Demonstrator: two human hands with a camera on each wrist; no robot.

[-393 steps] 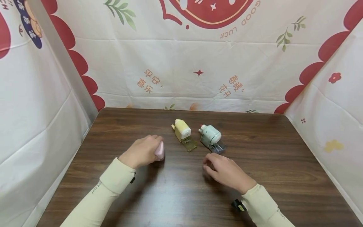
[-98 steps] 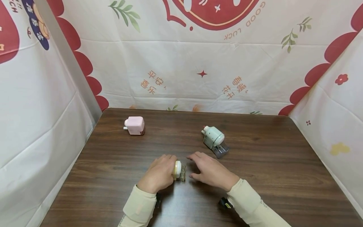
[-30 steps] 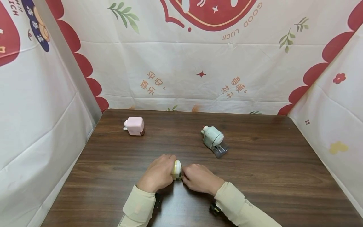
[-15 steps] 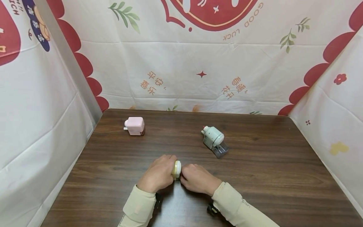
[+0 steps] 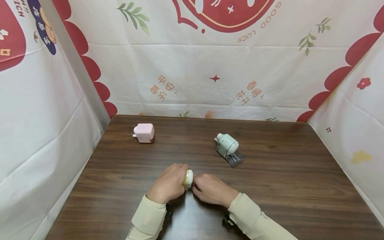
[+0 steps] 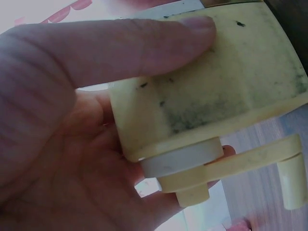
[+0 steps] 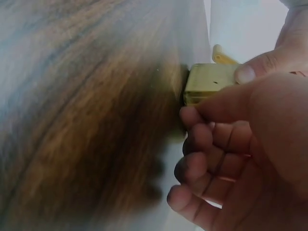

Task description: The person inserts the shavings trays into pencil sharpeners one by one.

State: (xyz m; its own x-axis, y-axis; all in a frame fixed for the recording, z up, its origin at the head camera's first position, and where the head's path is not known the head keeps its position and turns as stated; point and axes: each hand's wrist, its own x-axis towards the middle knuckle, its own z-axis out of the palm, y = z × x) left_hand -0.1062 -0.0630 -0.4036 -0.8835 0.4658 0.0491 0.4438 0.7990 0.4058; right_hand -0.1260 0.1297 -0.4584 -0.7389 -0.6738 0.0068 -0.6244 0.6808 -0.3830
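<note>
My left hand [image 5: 168,184] grips a pale yellow crank pencil sharpener [image 5: 188,180] near the front of the table. In the left wrist view, the thumb [image 6: 159,48] lies along the scuffed body, and the crank handle [image 6: 255,158] hangs free. My right hand [image 5: 212,189] is at the sharpener's front end, fingers curled, with the thumb tip [image 7: 191,115] right at its lower edge in the right wrist view. The see-through shavings tray is hidden at that end. I cannot tell whether the right fingertips hold the tray.
A pink pencil sharpener [image 5: 144,133] stands at the back left of the brown wooden table [image 5: 285,173]. Right of the middle stands a mint green one [image 5: 227,145], its dark clear tray [image 5: 235,158] sticking out. Printed white cloth [image 5: 192,63] borders the back and sides.
The pink sharpener went from my left hand to the back left, and the yellow one came forward in that hand. My right hand moved in to its front; the tray that stuck out no longer shows.
</note>
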